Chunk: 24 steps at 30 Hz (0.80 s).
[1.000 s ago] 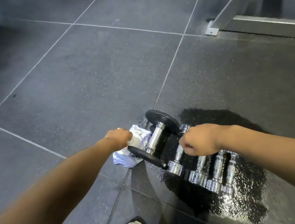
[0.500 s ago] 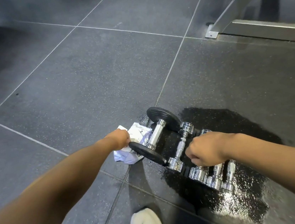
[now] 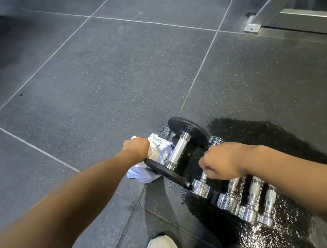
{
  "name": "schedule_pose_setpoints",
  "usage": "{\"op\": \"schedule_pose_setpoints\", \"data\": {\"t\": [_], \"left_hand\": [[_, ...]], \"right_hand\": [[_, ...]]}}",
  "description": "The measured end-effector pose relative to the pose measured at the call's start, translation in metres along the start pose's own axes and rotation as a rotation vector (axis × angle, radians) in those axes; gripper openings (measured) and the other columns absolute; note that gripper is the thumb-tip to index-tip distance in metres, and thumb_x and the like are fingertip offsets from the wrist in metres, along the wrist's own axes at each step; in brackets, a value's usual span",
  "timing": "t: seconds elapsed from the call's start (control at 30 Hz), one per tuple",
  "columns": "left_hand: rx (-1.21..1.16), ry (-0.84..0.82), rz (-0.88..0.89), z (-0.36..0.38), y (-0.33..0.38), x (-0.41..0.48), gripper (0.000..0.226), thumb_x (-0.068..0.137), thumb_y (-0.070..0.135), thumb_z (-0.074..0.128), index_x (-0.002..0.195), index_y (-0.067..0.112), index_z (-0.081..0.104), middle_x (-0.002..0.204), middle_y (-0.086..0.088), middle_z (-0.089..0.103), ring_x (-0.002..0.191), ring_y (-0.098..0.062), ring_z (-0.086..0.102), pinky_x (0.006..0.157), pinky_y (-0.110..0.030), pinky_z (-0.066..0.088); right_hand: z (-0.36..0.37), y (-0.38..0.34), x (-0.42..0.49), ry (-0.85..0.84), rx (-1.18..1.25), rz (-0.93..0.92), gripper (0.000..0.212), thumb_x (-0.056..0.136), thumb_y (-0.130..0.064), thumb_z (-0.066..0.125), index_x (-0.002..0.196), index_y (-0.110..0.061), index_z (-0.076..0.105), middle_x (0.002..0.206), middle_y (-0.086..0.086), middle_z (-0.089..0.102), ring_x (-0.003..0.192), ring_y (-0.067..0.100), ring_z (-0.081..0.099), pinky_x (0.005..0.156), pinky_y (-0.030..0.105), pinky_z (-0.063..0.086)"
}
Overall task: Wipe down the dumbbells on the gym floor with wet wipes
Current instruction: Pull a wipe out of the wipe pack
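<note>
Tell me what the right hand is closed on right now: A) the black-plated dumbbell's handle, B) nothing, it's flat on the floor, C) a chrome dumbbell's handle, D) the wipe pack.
C: the right hand is fisted around the handle of the chrome dumbbell next to the black-plated dumbbell; the left hand rests on the wipe pack.

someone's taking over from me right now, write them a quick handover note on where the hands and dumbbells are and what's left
Left hand: closed on the white wet wipes pack, on the floor left of the black-plate dumbbell.
Right hand: fist closed over the handle of the first chrome dumbbell; whether it holds a wipe cannot be seen.
Three more chrome dumbbells lie in a row to the right, on a wet patch.
Done: cannot tell which are wiped.
Left: wipe the rest.
</note>
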State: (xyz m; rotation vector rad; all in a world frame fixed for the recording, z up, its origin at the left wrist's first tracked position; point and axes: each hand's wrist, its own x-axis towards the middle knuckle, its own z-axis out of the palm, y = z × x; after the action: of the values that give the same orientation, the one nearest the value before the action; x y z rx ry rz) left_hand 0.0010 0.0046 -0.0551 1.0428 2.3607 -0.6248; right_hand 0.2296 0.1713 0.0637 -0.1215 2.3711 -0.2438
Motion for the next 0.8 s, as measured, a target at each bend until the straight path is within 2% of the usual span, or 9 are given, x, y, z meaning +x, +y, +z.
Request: {"op": "schedule_pose_setpoints", "data": {"t": [0.07,0.13,0.23,0.33,0.4,0.5,0.6,0.7,0.8], "left_hand": [[0.068,0.036,-0.017,0.002,0.002,0.000,0.011,0.089,0.006,0.056,0.090,0.016,0.055,0.097,-0.007,0.064,0.088,-0.030,0.062,0.070,-0.035,0.047],[0.095,0.080,-0.040,0.008,0.001,0.001,0.013,0.090,0.006,0.054,0.091,0.017,0.060,0.096,-0.005,0.066,0.082,-0.028,0.061,0.069,-0.033,0.045],[0.009,0.100,-0.056,0.021,-0.003,0.004,0.018,0.089,0.008,0.053,0.098,0.017,0.067,0.100,-0.003,0.071,0.091,-0.028,0.068,0.070,-0.031,0.043],[-0.132,0.084,-0.053,0.032,-0.012,0.005,0.021,0.088,0.012,0.055,0.101,0.018,0.070,0.104,-0.002,0.072,0.095,-0.027,0.067,0.073,-0.032,0.047],[-0.132,0.082,0.005,0.035,-0.017,0.005,0.020,0.090,0.014,0.057,0.104,0.019,0.070,0.109,-0.002,0.070,0.100,-0.027,0.066,0.079,-0.035,0.053],[-0.061,0.095,0.139,0.038,-0.022,0.003,0.013,0.093,0.024,0.063,0.104,0.020,0.066,0.112,-0.001,0.064,0.101,-0.025,0.064,0.076,-0.034,0.049],[-0.165,0.109,0.141,0.038,-0.031,-0.002,0.009,0.096,0.026,0.056,0.092,0.022,0.064,0.102,0.002,0.064,0.088,-0.021,0.059,0.067,-0.032,0.043],[-0.275,0.115,0.110,0.035,-0.037,-0.005,0.022,0.094,0.024,0.046,0.073,0.021,0.051,0.083,0.003,0.061,0.072,-0.022,0.052,0.057,-0.030,0.035],[-0.349,0.097,0.106,0.032,-0.041,-0.009,0.020,0.087,0.022,0.045,0.068,0.018,0.044,0.070,0.002,0.052,0.064,-0.022,0.041,0.054,-0.031,0.033]], "right_hand": [[-0.002,0.004,0.004,0.024,0.019,-0.002,0.018,0.104,-0.027,0.042,0.095,-0.018,0.055,0.071,-0.008,0.047,0.062,0.009,0.044,0.054,0.028,0.033],[0.001,0.006,0.009,0.046,0.040,-0.007,0.018,0.104,-0.028,0.043,0.097,-0.018,0.057,0.072,-0.009,0.049,0.065,0.011,0.047,0.056,0.029,0.035],[0.005,0.007,0.012,0.028,0.079,-0.002,0.018,0.104,-0.028,0.043,0.098,-0.020,0.058,0.072,-0.009,0.050,0.065,0.012,0.048,0.061,0.032,0.039],[0.010,0.005,0.014,0.012,0.074,-0.006,0.017,0.104,-0.027,0.044,0.093,-0.020,0.055,0.070,-0.008,0.049,0.061,0.010,0.044,0.058,0.032,0.036],[0.012,0.004,0.015,0.013,0.081,-0.006,0.017,0.103,-0.026,0.044,0.093,-0.020,0.056,0.070,-0.007,0.049,0.061,0.010,0.044,0.056,0.030,0.035],[0.012,0.005,0.015,0.027,0.101,0.003,0.018,0.103,-0.027,0.045,0.095,-0.019,0.058,0.071,-0.007,0.051,0.062,0.010,0.046,0.055,0.029,0.034],[0.014,0.004,0.015,0.036,0.137,0.007,0.019,0.104,-0.028,0.045,0.098,-0.019,0.060,0.071,-0.008,0.052,0.062,0.009,0.047,0.054,0.026,0.033],[0.018,0.002,0.015,0.031,0.126,0.004,0.020,0.104,-0.030,0.044,0.100,-0.020,0.061,0.072,-0.008,0.054,0.064,0.009,0.049,0.053,0.026,0.032],[0.017,0.004,0.016,0.014,0.147,0.014,0.020,0.104,-0.031,0.045,0.103,-0.020,0.062,0.071,-0.010,0.053,0.064,0.006,0.047,0.054,0.024,0.032]]}}
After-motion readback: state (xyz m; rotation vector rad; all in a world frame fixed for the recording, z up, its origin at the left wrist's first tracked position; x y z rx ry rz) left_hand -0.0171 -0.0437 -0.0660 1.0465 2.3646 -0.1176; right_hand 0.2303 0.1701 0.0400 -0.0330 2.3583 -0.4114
